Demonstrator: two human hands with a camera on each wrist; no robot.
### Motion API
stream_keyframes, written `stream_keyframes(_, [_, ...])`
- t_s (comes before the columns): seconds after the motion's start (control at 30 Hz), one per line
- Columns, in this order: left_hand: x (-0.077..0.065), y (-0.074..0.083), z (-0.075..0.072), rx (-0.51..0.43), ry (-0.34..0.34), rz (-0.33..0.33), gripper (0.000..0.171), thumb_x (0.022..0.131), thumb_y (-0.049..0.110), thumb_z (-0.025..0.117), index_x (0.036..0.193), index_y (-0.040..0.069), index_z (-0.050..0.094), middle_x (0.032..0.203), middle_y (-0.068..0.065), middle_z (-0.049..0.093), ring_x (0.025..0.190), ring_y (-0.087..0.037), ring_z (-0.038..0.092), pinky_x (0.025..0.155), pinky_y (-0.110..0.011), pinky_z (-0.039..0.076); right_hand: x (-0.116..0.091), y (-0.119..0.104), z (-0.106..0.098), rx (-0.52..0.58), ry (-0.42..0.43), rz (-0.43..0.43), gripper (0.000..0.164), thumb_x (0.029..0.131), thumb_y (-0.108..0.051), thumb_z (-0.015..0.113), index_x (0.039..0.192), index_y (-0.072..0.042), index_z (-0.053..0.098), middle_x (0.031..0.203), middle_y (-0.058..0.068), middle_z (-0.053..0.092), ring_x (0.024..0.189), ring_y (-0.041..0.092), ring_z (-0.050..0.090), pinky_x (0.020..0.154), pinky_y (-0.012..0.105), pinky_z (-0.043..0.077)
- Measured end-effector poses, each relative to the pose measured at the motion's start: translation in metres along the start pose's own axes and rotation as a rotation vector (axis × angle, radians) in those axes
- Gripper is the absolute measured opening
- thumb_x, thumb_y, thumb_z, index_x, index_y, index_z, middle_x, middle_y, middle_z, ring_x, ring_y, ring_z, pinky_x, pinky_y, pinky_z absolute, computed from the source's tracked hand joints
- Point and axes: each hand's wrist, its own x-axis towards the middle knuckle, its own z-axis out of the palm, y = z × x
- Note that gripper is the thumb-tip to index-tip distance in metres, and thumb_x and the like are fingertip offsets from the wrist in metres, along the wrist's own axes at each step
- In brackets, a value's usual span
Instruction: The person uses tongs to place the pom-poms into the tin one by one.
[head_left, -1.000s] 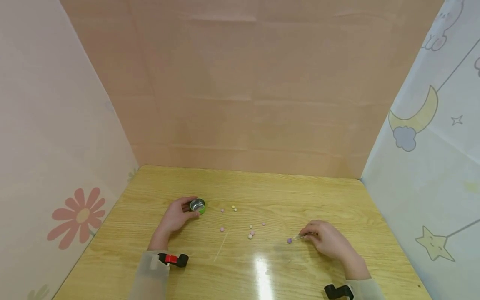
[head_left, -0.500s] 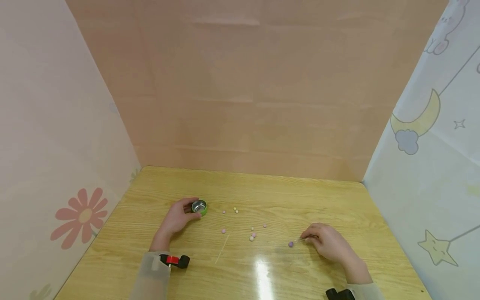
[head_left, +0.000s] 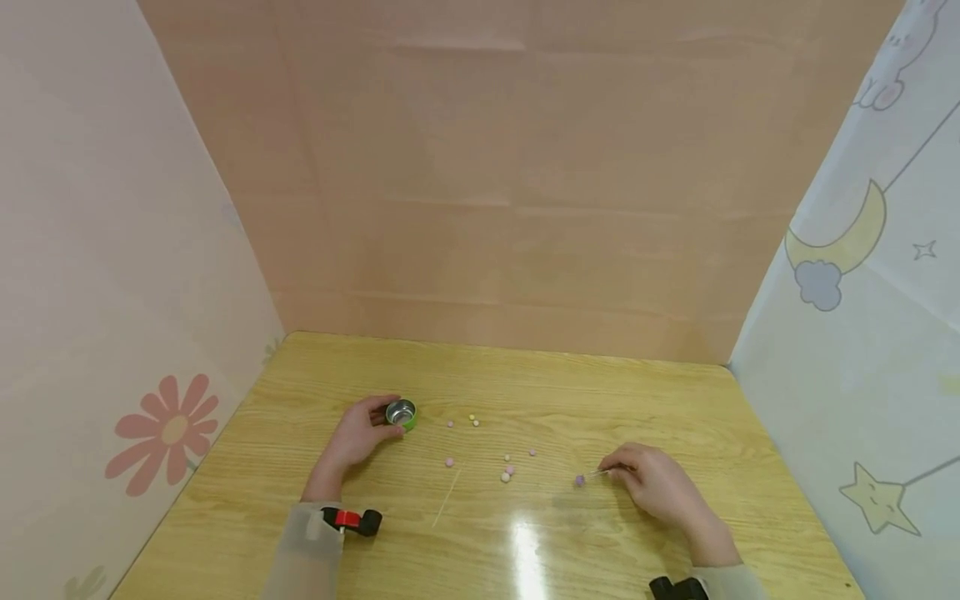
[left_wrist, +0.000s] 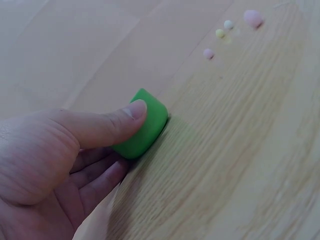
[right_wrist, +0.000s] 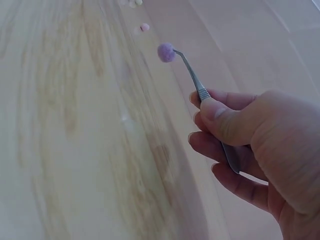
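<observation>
My left hand (head_left: 362, 432) grips a small round bowl (head_left: 409, 423), green outside with a shiny metal inside, at the left of the wooden table. In the left wrist view the thumb presses on the green wall (left_wrist: 156, 122), the other fingers behind it, its base at the tabletop. My right hand (head_left: 656, 482) pinches metal tweezers (right_wrist: 192, 73) with a bent tip, thumb over the ribbed grip. At that tip is a purple pom-pom (right_wrist: 166, 52), seen just left of the hand in the head view (head_left: 580, 481).
Between the hands lie several small pom-poms, among them a pink one (head_left: 449, 462), a white one (head_left: 506, 477) and a yellow one (head_left: 472, 417). A thin pale stick or line (head_left: 446, 497) shows on the table (head_left: 615, 392). Paper-covered walls (head_left: 480, 250) enclose the back and sides.
Over the last half second my right hand has risen slightly, and the purple pom-pom at the tweezers' tip has shifted up with it. My left hand stays on the bowl.
</observation>
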Motion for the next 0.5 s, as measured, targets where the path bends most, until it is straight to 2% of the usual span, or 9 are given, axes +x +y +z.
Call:
stream_keyframes(0.17, [0.001, -0.001, -0.001, 0.016, -0.001, 0.021, 0.062, 0.093, 0.011, 0.086, 0.149, 0.001, 0.061, 0.147, -0.022, 0.061, 0.130, -0.039, 0.064, 0.108, -0.052, 0.054, 0.008, -0.004, 0.006, -0.014, 0.066, 0.014, 0.027, 0.091, -0.004, 0.084, 0.102, -0.028, 0.081, 0.100, -0.019, 0.074, 0.090, 0.007, 0.071, 0.076, 0.036, 0.062])
stream_keyframes(0.4, [0.000, 0.000, -0.001, 0.014, -0.004, 0.025, 0.062, 0.093, 0.011, 0.086, 0.148, -0.001, 0.061, 0.148, -0.025, 0.059, 0.130, -0.042, 0.063, 0.107, -0.052, 0.055, 0.027, -0.018, 0.018, 0.007, 0.091, 0.154, 0.021, 0.095, -0.008, 0.082, 0.104, -0.027, 0.082, 0.103, -0.014, 0.075, 0.088, 0.008, 0.070, 0.073, 0.032, 0.060])
stream_keyframes(0.5, [0.000, -0.001, -0.001, 0.008, -0.002, 0.028, 0.061, 0.093, 0.011, 0.086, 0.147, -0.001, 0.062, 0.147, -0.024, 0.060, 0.129, -0.041, 0.063, 0.107, -0.051, 0.055, 0.040, -0.027, 0.025, 0.031, 0.100, 0.182, 0.017, 0.097, -0.009, 0.080, 0.104, -0.024, 0.083, 0.103, -0.009, 0.075, 0.087, 0.009, 0.069, 0.072, 0.032, 0.058])
